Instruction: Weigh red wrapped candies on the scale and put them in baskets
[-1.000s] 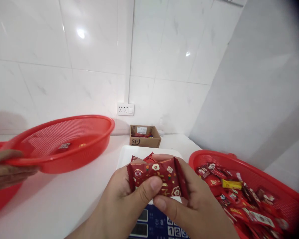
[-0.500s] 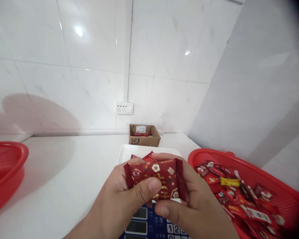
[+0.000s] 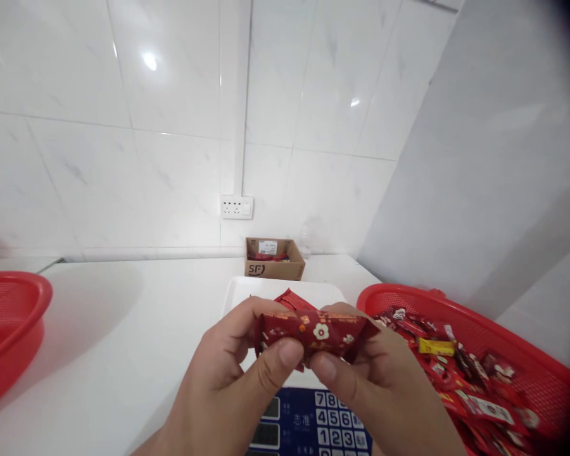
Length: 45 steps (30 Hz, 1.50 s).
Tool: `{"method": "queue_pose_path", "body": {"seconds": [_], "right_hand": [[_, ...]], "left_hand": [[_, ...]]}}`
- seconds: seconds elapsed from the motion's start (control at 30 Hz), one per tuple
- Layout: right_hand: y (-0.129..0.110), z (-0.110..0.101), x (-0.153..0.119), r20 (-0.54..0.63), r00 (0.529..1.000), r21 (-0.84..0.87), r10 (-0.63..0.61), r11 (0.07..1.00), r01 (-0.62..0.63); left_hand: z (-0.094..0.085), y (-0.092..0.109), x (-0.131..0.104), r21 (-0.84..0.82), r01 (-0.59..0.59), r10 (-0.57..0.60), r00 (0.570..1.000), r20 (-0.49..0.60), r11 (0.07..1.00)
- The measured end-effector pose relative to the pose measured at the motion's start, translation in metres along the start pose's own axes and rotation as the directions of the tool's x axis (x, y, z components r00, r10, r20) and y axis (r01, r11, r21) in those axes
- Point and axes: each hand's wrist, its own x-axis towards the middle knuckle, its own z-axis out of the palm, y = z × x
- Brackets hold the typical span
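A dark red snack packet [image 3: 316,330] printed with cream flowers is between my two hands, its top edge tipped toward me. My left hand [image 3: 237,367] grips its left end, thumb on the front and fingers behind. On the right end, my right hand [image 3: 375,373] closes the same way. Both hands hover above a digital scale with a white pan [image 3: 240,288] and a blue keypad panel [image 3: 304,415]. Behind the packet, a red wrapper [image 3: 289,297] lies on the pan, partly hidden by my hands.
To the right stands a red plastic basket [image 3: 475,313] heaped with wrapped snacks, a yellow packet [image 3: 436,346] among them. Another red basket [image 3: 40,294] is at the left edge. A cardboard box [image 3: 285,270] with red packets sits near the tiled wall, beside a clear bottle [image 3: 305,240].
The packet has turned from facing me flat to a tilted position, showing a narrower face. My right thumb has come up onto its lower edge, and more of the scale's keypad shows.
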Motion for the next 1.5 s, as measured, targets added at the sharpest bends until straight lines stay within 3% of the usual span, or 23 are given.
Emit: {"method": "queue_pose_path", "body": {"seconds": [0.17,0.8,1.07,1.2,1.5], "right_hand": [[-0.006,0.008,-0.004,-0.103,0.994,-0.006,-0.035,0.999,0.035],[-0.004,0.018,-0.001,-0.164,0.964,-0.083,-0.211,0.976,0.200],[-0.004,0.017,0.001,-0.176,0.980,-0.057,-0.096,0.995,0.087],[-0.001,0.014,0.001,-0.089,0.994,0.051,-0.058,0.997,0.063],[-0.002,0.012,-0.001,-0.125,0.985,-0.174,-0.121,0.980,0.099]], "left_hand": [[0.000,0.001,-0.003,0.022,0.004,-0.004,1.000,0.002,1.000],[0.000,-0.004,0.000,0.009,0.002,-0.002,1.000,0.004,1.000],[-0.001,-0.007,0.001,0.008,0.037,-0.038,0.999,0.010,0.999],[-0.001,-0.005,0.000,0.017,0.070,-0.071,0.997,0.010,0.997],[0.004,-0.001,0.000,-0.012,0.069,-0.068,0.996,0.063,0.998]]}}
